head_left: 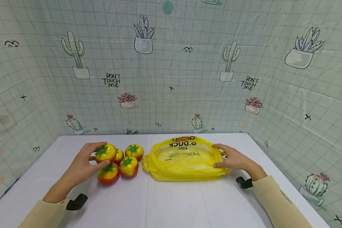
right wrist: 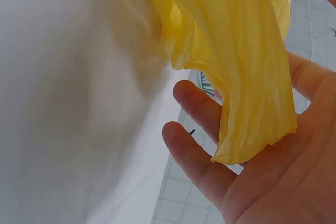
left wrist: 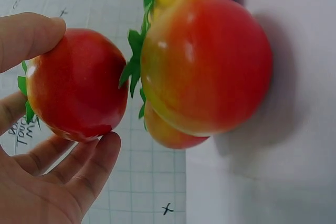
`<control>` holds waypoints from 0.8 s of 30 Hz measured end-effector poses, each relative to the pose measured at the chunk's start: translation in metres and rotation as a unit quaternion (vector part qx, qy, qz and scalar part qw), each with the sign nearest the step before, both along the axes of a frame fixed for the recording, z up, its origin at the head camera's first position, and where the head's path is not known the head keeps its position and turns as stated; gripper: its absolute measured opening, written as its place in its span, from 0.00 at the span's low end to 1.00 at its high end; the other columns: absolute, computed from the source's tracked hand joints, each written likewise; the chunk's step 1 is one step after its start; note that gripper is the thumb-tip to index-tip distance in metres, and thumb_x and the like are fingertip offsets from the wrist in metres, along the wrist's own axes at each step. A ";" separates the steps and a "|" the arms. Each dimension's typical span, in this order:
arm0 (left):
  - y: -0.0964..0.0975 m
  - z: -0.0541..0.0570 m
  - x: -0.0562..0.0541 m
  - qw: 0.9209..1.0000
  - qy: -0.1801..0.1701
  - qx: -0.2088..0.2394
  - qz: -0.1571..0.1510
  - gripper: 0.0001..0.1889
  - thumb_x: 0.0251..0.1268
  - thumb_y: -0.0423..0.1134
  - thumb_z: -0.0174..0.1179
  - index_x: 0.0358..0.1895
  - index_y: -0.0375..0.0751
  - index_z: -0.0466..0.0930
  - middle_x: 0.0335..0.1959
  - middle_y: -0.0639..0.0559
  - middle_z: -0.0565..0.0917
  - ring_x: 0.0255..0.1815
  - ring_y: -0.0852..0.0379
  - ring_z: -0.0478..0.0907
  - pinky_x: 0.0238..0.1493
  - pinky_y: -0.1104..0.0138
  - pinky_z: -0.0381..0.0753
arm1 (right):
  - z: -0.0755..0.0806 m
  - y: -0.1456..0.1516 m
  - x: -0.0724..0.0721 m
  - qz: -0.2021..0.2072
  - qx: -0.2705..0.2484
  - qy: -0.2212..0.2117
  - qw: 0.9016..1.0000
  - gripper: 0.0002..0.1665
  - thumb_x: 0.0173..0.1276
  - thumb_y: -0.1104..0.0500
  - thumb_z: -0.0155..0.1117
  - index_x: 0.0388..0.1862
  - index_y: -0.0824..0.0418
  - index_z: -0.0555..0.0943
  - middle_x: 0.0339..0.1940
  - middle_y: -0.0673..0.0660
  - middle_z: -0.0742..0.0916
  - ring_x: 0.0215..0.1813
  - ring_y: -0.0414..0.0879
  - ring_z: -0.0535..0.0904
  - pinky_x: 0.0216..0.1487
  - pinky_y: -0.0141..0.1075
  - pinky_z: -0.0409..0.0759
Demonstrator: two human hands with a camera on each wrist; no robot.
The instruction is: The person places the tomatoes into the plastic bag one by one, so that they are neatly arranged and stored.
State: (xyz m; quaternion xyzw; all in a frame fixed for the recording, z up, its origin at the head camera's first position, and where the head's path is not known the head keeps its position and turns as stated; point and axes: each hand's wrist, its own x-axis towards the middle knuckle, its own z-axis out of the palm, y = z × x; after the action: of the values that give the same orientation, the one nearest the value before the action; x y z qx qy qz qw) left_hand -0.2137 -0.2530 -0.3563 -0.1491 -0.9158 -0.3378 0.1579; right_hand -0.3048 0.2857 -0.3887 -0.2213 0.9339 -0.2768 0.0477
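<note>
My left hand (head_left: pixel 84 163) grips a red-and-yellow tomato (head_left: pixel 106 153) with a green leafy top, thumb on one side and fingers on the other. In the left wrist view this held tomato (left wrist: pixel 79 85) is off the white table, beside a larger-looking tomato (left wrist: pixel 207 64). Several more tomatoes (head_left: pixel 129 167) sit together just right of that hand. My right hand (head_left: pixel 236 158) holds the right end of a yellow plastic bag (head_left: pixel 185 172), thumb at the front and index finger behind. In the right wrist view, a bag handle (right wrist: pixel 257 93) hangs across the palm, with two fingers (right wrist: pixel 194 161) extended.
Both lie on a white-covered table (head_left: pixel 171 205). A grid-patterned cloth (head_left: pixel 171 69) with cactus drawings rises behind and at both sides. Black wrist mounts (head_left: pixel 77 202) show at the beige sleeves (head_left: pixel 279 202).
</note>
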 end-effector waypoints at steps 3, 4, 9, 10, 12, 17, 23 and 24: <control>0.003 0.001 0.000 1.000 0.001 0.003 -0.005 0.32 0.58 0.41 0.68 0.66 0.39 0.66 0.59 0.37 0.66 0.56 0.40 0.67 0.49 0.45 0.76 | 0.000 0.000 0.000 0.002 -0.002 -0.005 1.000 0.50 0.55 0.43 0.72 0.72 0.57 0.62 0.71 0.62 0.66 0.64 0.64 0.69 0.60 0.58 0.68; 0.004 0.001 0.000 1.000 0.001 0.003 -0.007 0.32 0.58 0.41 0.68 0.66 0.39 0.67 0.59 0.37 0.66 0.56 0.40 0.67 0.49 0.45 0.76 | 0.000 0.000 0.000 0.002 -0.002 -0.006 1.000 0.50 0.55 0.43 0.72 0.72 0.57 0.62 0.71 0.62 0.66 0.64 0.64 0.69 0.60 0.58 0.69; 0.012 0.001 -0.002 1.000 0.000 0.002 -0.017 0.32 0.58 0.41 0.67 0.66 0.41 0.67 0.59 0.38 0.66 0.57 0.41 0.67 0.50 0.45 0.77 | 0.001 0.001 0.001 -0.001 -0.001 -0.003 1.000 0.50 0.55 0.43 0.72 0.72 0.57 0.62 0.71 0.61 0.67 0.64 0.64 0.69 0.59 0.58 0.69; 0.014 0.001 -0.003 1.000 0.000 0.001 -0.019 0.32 0.58 0.41 0.67 0.65 0.41 0.67 0.59 0.38 0.67 0.57 0.41 0.67 0.50 0.46 0.77 | 0.001 0.001 0.001 -0.001 -0.001 -0.003 1.000 0.50 0.55 0.43 0.72 0.72 0.57 0.62 0.71 0.61 0.67 0.64 0.64 0.69 0.59 0.58 0.69; 0.018 0.001 -0.004 1.000 0.001 0.002 -0.024 0.31 0.59 0.41 0.67 0.65 0.41 0.68 0.59 0.38 0.67 0.57 0.41 0.67 0.50 0.46 0.77 | 0.001 0.002 0.001 0.000 0.000 -0.004 1.000 0.50 0.56 0.43 0.71 0.72 0.57 0.61 0.71 0.61 0.67 0.64 0.64 0.69 0.59 0.58 0.69; 0.030 0.000 -0.009 0.999 0.005 0.009 -0.042 0.30 0.58 0.41 0.67 0.64 0.43 0.69 0.59 0.39 0.67 0.58 0.42 0.68 0.50 0.46 0.77 | 0.001 0.002 0.002 -0.003 -0.003 -0.008 1.000 0.50 0.56 0.44 0.71 0.73 0.57 0.61 0.71 0.62 0.66 0.65 0.64 0.68 0.60 0.59 0.68; 0.047 -0.005 -0.013 0.998 -0.004 0.018 -0.062 0.30 0.57 0.41 0.68 0.64 0.44 0.70 0.58 0.41 0.67 0.57 0.42 0.69 0.51 0.48 0.77 | 0.003 0.000 0.002 -0.003 -0.008 -0.018 1.000 0.50 0.56 0.45 0.72 0.73 0.57 0.61 0.72 0.62 0.66 0.66 0.64 0.67 0.61 0.59 0.67; 0.049 -0.006 -0.014 0.998 -0.005 0.020 -0.066 0.30 0.57 0.42 0.68 0.64 0.45 0.70 0.58 0.41 0.67 0.57 0.42 0.69 0.51 0.48 0.77 | 0.003 -0.001 0.002 -0.002 -0.008 -0.017 1.000 0.50 0.56 0.45 0.72 0.73 0.57 0.61 0.72 0.61 0.66 0.66 0.64 0.67 0.61 0.59 0.67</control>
State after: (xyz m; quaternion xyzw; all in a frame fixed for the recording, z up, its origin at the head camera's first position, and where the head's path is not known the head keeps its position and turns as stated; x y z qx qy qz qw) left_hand -0.2281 -0.2037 -0.3618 -0.2048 -0.8977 -0.3663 0.1339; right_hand -0.3027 0.2849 -0.3854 -0.2147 0.9311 -0.2884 0.0615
